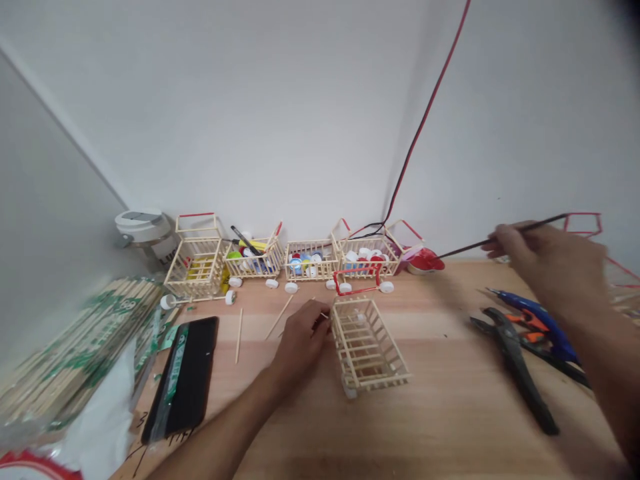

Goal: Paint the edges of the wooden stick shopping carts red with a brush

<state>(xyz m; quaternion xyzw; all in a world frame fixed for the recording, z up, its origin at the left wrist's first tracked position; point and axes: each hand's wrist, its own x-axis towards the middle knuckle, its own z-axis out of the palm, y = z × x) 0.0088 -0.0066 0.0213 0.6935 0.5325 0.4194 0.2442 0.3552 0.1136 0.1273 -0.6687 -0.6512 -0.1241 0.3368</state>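
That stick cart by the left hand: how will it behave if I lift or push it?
Probably light for its size: the wooden-stick cart is an open lattice of thin sticks. Likely stiff but fragile, so a hard squeeze could snap a stick. The white bottle-cap wheel at its corner may let it roll when pushed.

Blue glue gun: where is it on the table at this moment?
In the head view, the blue glue gun lies on the right side of the wooden table, just below the right hand and touching or just behind the black pliers.
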